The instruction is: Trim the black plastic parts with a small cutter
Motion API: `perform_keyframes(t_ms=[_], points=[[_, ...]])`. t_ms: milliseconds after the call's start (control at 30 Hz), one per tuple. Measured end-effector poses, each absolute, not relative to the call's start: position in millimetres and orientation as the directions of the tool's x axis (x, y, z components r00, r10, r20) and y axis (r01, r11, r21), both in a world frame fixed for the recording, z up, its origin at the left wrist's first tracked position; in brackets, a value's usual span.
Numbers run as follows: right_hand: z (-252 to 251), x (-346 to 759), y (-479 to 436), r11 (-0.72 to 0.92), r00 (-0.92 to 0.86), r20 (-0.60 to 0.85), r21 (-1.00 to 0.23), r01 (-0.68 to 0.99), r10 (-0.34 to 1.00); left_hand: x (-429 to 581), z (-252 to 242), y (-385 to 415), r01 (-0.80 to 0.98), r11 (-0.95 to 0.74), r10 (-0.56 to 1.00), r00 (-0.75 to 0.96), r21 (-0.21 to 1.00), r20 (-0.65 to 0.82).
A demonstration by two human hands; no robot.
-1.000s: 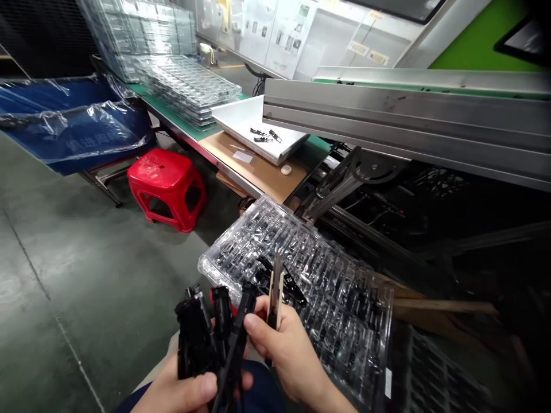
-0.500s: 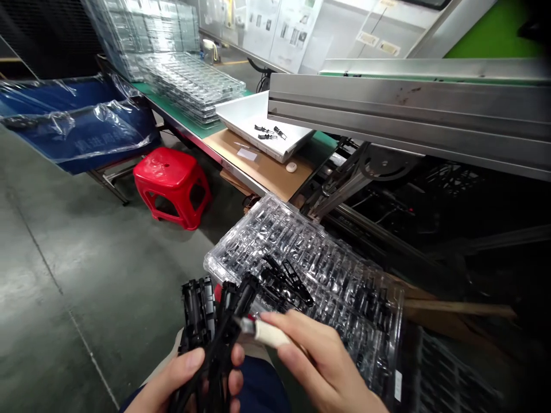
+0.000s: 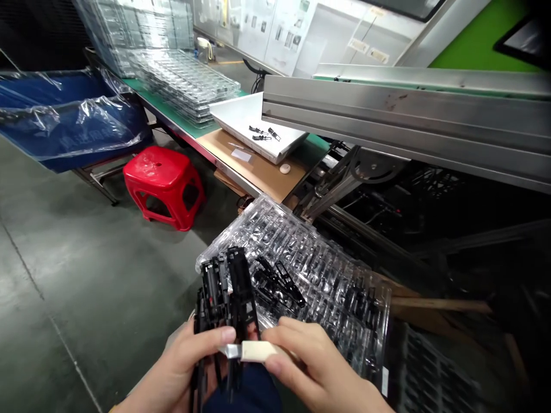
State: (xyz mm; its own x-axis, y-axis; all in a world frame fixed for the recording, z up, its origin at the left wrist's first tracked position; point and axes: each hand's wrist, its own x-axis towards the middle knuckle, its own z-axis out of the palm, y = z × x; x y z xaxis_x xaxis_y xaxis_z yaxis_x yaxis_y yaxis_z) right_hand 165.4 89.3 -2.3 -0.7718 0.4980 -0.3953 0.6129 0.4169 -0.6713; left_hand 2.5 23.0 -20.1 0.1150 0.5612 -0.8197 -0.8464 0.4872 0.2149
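You sit over a grey concrete floor (image 3: 64, 275), with a red plastic stool (image 3: 162, 184) at centre left and a long bench (image 3: 258, 172) running from upper left toward the middle, carrying stacked clear trays (image 3: 185, 83) and a white tray (image 3: 253, 123). A metal conveyor rail (image 3: 404, 123) crosses the upper right. At bottom centre your left hand (image 3: 181, 367) is closed around a bundle of black plastic parts (image 3: 226, 298), thumb pressed across the front; the bundle's long axis stands nearly upright, its top ends pointing toward the top of the frame. Your right hand (image 3: 318, 373) pinches a small cream-handled blade (image 3: 249, 351) lying horizontal, tip pointing left against the bundle. Just behind sits a clear blister tray (image 3: 327, 287) of black parts.
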Motion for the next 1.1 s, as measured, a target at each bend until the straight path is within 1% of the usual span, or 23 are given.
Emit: perform_keyframes(t_ms=[100, 167, 233, 300, 400, 467, 533, 600, 667, 700, 733, 800, 833, 900, 1000, 1067, 1100], points=[[-3, 167, 89, 0.374, -0.803, -0.375, -0.739, 0.561, 0.462, 1, -26, 22, -0.817, 0.545, 0.619, 0.239, 0.19, -0.748], [-6, 166, 87, 0.346, -0.823, -0.327, -0.789, 0.508, 0.464, 3, -30, 20, -0.792, 0.577, 0.638, 0.283, 0.202, -0.716], [-13, 164, 84, 0.294, -0.819, -0.279, -0.836, 0.464, 0.501, 6, -35, 20, -0.745, 0.619, 0.634, 0.287, 0.248, -0.718], [-23, 161, 80, 0.211, -0.77, -0.26, -0.866, 0.452, 0.583, 9, -39, 22, -0.685, 0.657, 0.624, 0.259, 0.316, -0.737], [-36, 156, 73, 0.05, -0.619, -0.337, -0.852, 0.521, 0.709, 13, -41, 26, -0.61, 0.654, 0.657, 0.166, 0.447, -0.735], [-41, 154, 69, -0.035, -0.547, -0.399, -0.829, 0.558, 0.736, 13, -41, 29, -0.561, 0.637, 0.687, 0.103, 0.528, -0.719], [-44, 154, 68, -0.14, -0.539, -0.444, -0.847, 0.512, 0.715, 12, -39, 31, -0.533, 0.615, 0.716, 0.067, 0.581, -0.695], [-46, 156, 67, -0.279, -0.553, -0.48, -0.868, 0.411, 0.681, 12, -38, 30, -0.534, 0.591, 0.735, 0.048, 0.604, -0.677], [-47, 157, 65, -0.35, -0.551, -0.494, -0.868, 0.352, 0.673, 13, -39, 29, -0.555, 0.563, 0.745, 0.021, 0.613, -0.666], [-47, 157, 64, -0.337, -0.535, -0.497, -0.864, 0.373, 0.683, 14, -39, 28, -0.563, 0.551, 0.747, 0.002, 0.616, -0.665], [-48, 157, 62, -0.284, -0.518, -0.488, -0.859, 0.425, 0.703, 15, -41, 28, -0.566, 0.539, 0.748, -0.02, 0.624, -0.664], [-51, 156, 60, -0.094, -0.514, -0.421, -0.833, 0.545, 0.747, 19, -44, 28, -0.549, 0.523, 0.751, -0.064, 0.652, -0.657], [-52, 156, 58, 0.007, -0.522, -0.384, -0.801, 0.599, 0.762, 21, -47, 28, -0.529, 0.524, 0.753, -0.078, 0.667, -0.654], [-55, 157, 56, 0.189, -0.532, -0.317, -0.694, 0.694, 0.785, 24, -52, 30, -0.494, 0.536, 0.755, -0.081, 0.684, -0.651], [-56, 158, 52, 0.36, -0.513, -0.262, -0.462, 0.81, 0.818, 26, -62, 30, -0.497, 0.546, 0.74, -0.092, 0.675, -0.666], [-52, 154, 49, 0.45, -0.534, -0.259, -0.321, 0.833, 0.805, 26, -69, 28, -0.508, 0.535, 0.72, -0.143, 0.675, -0.679], [-49, 151, 47, 0.489, -0.556, -0.29, -0.274, 0.828, 0.779, 26, -72, 27, -0.513, 0.532, 0.71, -0.163, 0.673, -0.685]])
